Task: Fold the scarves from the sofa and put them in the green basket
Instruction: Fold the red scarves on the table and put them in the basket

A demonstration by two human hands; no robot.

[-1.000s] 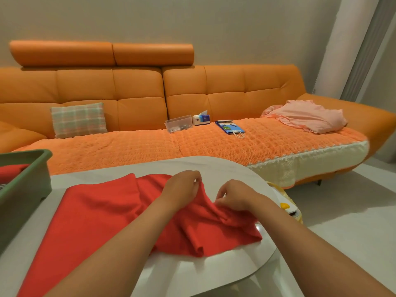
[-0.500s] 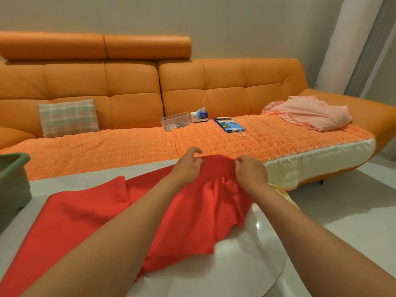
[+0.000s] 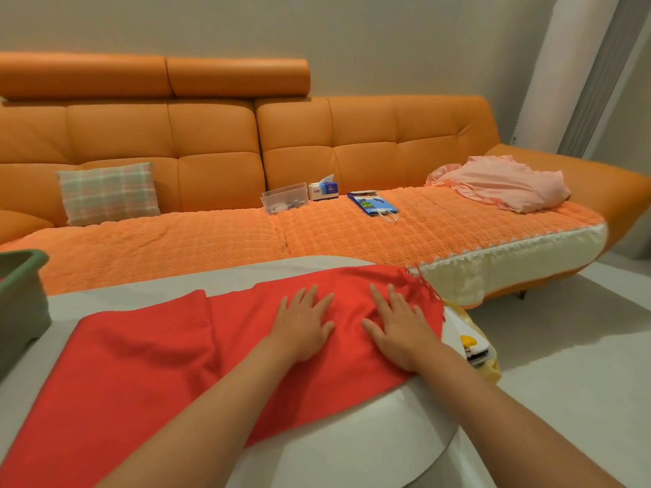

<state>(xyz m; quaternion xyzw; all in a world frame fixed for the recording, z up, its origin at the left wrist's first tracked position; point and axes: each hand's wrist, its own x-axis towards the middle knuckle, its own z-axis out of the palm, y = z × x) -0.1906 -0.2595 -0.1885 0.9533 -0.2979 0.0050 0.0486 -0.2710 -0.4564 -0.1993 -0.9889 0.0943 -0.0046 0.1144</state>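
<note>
Under both of your palms lies the red scarf point(image 3: 158, 346), spread along the white table point(image 3: 352, 452) so that it has a firm, flat bed to be folded on. Your left hand point(image 3: 303, 325) and right hand point(image 3: 398, 329) sit side by side near its right-hand end, close together but not touching. Both are fully open: palms down, fingers point(image 3: 310, 301) straight and a little spread, pointing away from you towards the sofa point(image 3: 211, 135). Neither hand grips or pinches anything. They only press flat on the cloth, which reads as smoothing it and pinning it in place before a fold is made. Just past your right fingertips the fringe point(image 3: 419, 280) of the scarf reaches the table's edge, so that end is the one you have under control. Left of your left hand a cloth edge crosses the scarf, apparently one layer lying over another, and from there the long remainder runs back towards your left elbow. Well out to the left of that hand stands the green basket point(image 3: 21, 304), on the table and partly out of view, handy for a finished fold. Far beyond your right hand, a pink cloth point(image 3: 503, 184) lies heaped on the sofa seat, possibly the next scarf, though you cannot tell from here.
</note>
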